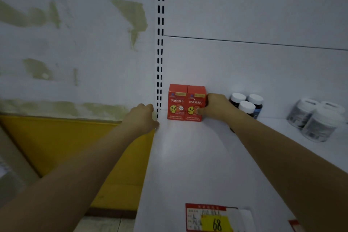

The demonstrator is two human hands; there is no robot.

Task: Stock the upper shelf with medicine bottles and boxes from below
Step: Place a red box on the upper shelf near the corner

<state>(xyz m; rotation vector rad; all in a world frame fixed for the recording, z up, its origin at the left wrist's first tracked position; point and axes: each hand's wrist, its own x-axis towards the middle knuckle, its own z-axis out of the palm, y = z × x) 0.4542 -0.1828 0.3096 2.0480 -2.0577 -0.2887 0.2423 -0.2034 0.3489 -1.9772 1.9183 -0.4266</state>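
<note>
Standing upright, label fwd: red box (194, 103) in right hand (214, 106).

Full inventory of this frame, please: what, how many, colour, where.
red boxes: 2, red, side by side, back left of shelf
dark bottles: 3, dark with white caps, right of boxes
pale tubs: at least 3, white-grey, far right
price label: 1, red-white with yellow 68 sticker, shelf front
shelf: 1, white
slotted upright: 1, white, left of boxes
left hand: 1, at shelf's left edge, grip unclear
right hand: 1, pinches right red box
</note>
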